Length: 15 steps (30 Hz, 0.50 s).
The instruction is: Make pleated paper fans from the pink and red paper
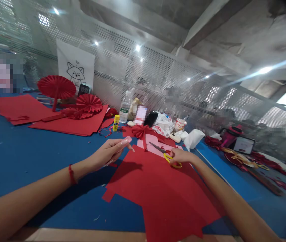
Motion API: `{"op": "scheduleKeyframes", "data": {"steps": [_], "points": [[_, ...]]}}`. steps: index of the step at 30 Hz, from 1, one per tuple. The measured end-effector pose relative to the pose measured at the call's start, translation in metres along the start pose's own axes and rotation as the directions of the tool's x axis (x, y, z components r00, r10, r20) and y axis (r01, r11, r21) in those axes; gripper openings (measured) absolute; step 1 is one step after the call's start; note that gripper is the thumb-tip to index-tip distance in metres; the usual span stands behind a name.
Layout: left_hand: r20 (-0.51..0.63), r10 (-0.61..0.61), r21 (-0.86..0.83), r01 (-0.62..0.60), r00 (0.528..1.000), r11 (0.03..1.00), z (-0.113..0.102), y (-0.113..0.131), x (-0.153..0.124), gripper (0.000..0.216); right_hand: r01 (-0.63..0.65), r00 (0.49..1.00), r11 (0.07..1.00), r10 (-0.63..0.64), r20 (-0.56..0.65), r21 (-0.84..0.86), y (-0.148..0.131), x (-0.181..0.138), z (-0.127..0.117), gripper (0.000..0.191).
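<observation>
My right hand (180, 156) grips a pair of scissors (167, 156) with yellow-and-red handles. Their dark blades point up and left, over pink paper (151, 144) and the far edge of large red paper sheets (155, 181). My left hand (112, 150), a red band on its wrist, is raised above the table left of those sheets. Its thumb and forefinger are pinched together. Something small and pink shows at the fingertips; whether it is a paper scrap or a nail I cannot make out. A small folded red paper fan (140, 131) lies just beyond the pink paper.
On the blue table (64, 158), red paper fans (89, 103) rest on red sheets at left. A yellow glue stick (116, 123), a water bottle (125, 107), a plastic bag (163, 124) and a cup (180, 124) stand behind. A pink bottle (231, 135) and tablet (243, 145) are at right.
</observation>
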<state>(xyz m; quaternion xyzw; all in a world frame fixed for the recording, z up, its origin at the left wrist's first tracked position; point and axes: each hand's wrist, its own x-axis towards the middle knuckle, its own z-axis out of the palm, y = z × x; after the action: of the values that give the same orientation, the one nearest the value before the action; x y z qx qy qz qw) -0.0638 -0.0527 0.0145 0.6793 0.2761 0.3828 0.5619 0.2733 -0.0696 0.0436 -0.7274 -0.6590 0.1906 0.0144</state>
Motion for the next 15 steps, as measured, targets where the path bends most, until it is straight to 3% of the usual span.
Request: {"op": "scheduleKeyframes", "data": {"steps": [6, 9, 15], "points": [[0.023, -0.045, -0.097, 0.047, 0.999, 0.994, -0.003, -0.004, 0.003, 0.046, -0.009, 0.998, 0.998, 0.005, 0.059, 0.063, 0.01, 0.0, -0.005, 0.022], [-0.032, -0.063, -0.101, 0.06, 0.997, 0.993, -0.002, -0.003, 0.003, 0.046, -0.032, 0.999, 0.996, 0.032, 0.003, 0.082, 0.021, -0.001, -0.002, 0.016], [-0.056, -0.099, -0.094, 0.093, 0.994, 0.991, -0.002, -0.007, 0.005, 0.05, -0.089, 0.993, 0.995, 0.085, -0.079, -0.05, 0.019, 0.011, 0.004, 0.025]]}}
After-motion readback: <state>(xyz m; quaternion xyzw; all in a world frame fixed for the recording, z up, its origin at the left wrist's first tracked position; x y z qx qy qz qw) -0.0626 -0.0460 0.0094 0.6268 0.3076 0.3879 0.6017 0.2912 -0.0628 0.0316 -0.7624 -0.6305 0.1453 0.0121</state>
